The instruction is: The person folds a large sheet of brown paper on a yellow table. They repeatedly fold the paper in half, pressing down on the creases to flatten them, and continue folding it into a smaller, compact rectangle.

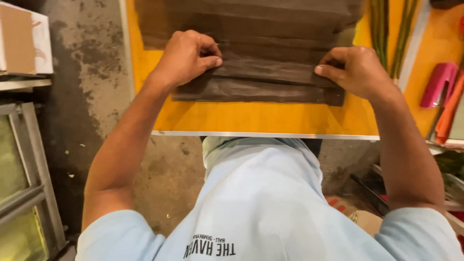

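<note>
Lighting warm, moderately bright – even over the yellow desk (251, 118), no hard glare. Soft shadows under both hands (186, 58). Floor (92, 96) at left dimmer, mottled. Wide-angle bending at frame edges – shirt (261, 203) near the lens slightly soft; right edge objects blurred.

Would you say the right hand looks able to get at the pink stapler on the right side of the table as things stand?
Probably yes. The right hand pinches a fold of the brown paper, and the pink stapler lies just to its right on the yellow table with bare surface between, though the hand would have to release its grip first.
</note>
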